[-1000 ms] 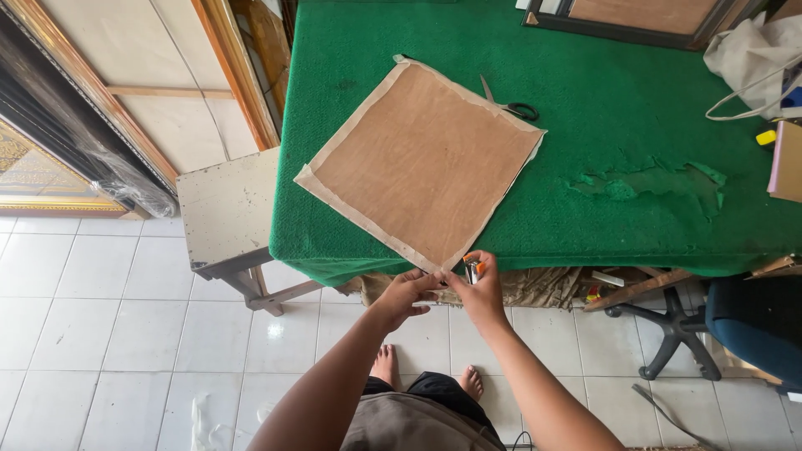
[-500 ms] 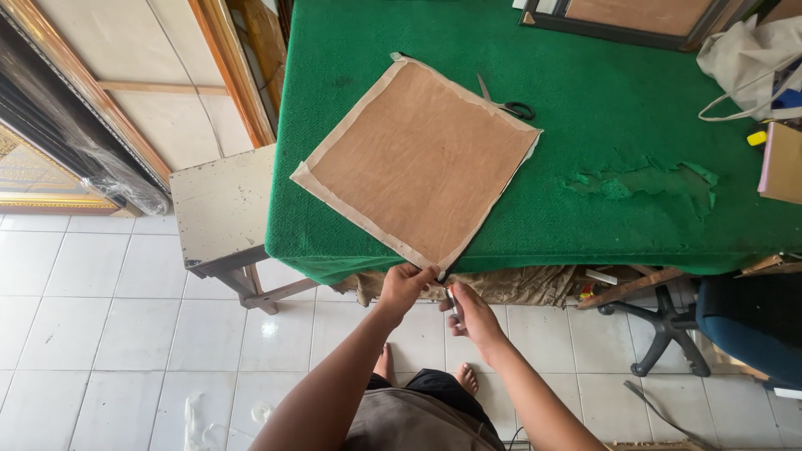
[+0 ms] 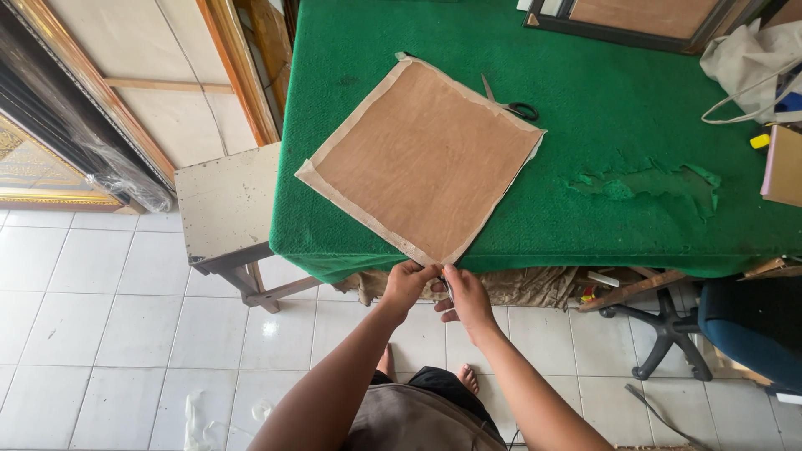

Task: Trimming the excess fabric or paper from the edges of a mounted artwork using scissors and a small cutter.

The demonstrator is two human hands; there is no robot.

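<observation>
Brown board [image 3: 422, 159] on green table [image 3: 618, 108], left hand [image 3: 407, 282] and right hand [image 3: 464, 294] pinching its near corner

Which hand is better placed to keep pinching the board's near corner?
Probably left: the left hand has its fingertips on the brown board corner, while the right hand sits slightly below it.

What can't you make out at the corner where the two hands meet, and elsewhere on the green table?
- Head view: whatever the left hand and right hand pinch at the brown board corner is hidden by fingers.
- Scissors: blades partly under the board.
- Dark frame: cut off by the top edge.
- Green table underside: in shadow.
</observation>
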